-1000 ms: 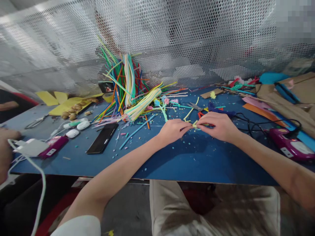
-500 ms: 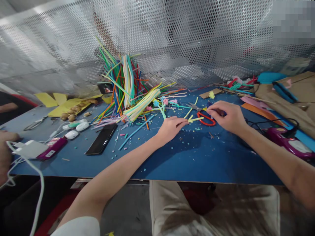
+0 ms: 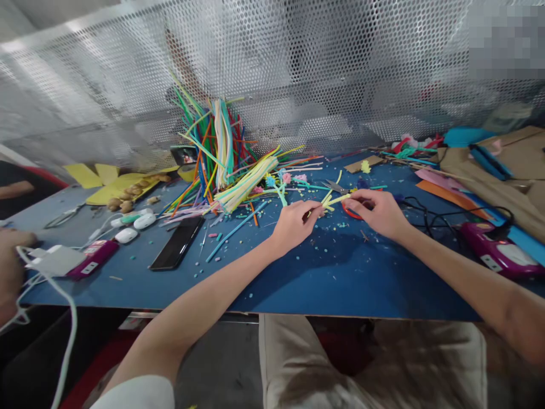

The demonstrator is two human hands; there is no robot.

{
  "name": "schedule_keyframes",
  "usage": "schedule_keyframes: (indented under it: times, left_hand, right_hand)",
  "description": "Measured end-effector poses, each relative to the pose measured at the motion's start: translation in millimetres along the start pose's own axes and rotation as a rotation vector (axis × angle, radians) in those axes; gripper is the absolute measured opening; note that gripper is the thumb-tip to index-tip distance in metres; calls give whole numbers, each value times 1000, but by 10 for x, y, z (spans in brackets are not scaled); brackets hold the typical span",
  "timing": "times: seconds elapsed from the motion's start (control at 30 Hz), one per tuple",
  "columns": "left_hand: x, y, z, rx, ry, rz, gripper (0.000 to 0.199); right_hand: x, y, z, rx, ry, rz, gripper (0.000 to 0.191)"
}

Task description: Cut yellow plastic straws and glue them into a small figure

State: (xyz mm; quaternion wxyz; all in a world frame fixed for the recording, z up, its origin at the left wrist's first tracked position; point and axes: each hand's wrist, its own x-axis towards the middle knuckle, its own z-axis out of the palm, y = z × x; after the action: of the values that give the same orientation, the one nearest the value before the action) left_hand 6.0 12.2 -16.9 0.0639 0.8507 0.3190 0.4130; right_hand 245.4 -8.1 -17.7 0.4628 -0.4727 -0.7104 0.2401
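My left hand [image 3: 297,227] is closed in a pinch on a short yellow pipe cleaner [image 3: 338,200], with bent ends sticking out by the fingertips. Its far end meets the thumb and fingers of my right hand [image 3: 380,217], also closed. Under and behind the right fingers lie scissors [image 3: 349,212] with red handles, partly covered, blades pointing away to the left. A dark blue thing behind the right hand is mostly hidden. Just beyond my left hand is a mint-green pipe cleaner stem [image 3: 283,195] with small blue and pink fluffy heads.
A large heap of coloured pipe cleaners [image 3: 223,147] leans on the perforated metal screen [image 3: 340,68]. A black phone [image 3: 177,243] and a purple power strip [image 3: 94,258] lie left. Another purple power strip [image 3: 498,250] and brown cardboard [image 3: 523,165] are right. Another person's hand [image 3: 15,244] rests far left.
My right hand has come slightly left and down, and its fingers now meet the yellow pipe cleaner's end. The hand covers more of the scissors' red handles. My left hand stays nearly in place.
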Motion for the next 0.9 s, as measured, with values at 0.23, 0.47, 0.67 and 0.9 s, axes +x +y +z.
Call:
schedule_keyframes:
  times: [0.23, 0.47, 0.67, 0.9]
  left_hand:
    - [-32, 22, -14, 17, 29, 81, 18]
    - [-41, 47, -12, -1, 19, 98, 18]
    - [-37, 33, -23, -8, 11, 64, 20]
    - [-41, 36, -2, 1, -13, 64, 20]
  right_hand:
    - [-44, -27, 130, 421, -324, 112, 36]
    - [-44, -32, 109, 311, -225, 120, 27]
    - [-1, 29, 58, 419, -10, 148, 28]
    - [-21, 6, 115, 282, -181, 134, 30]
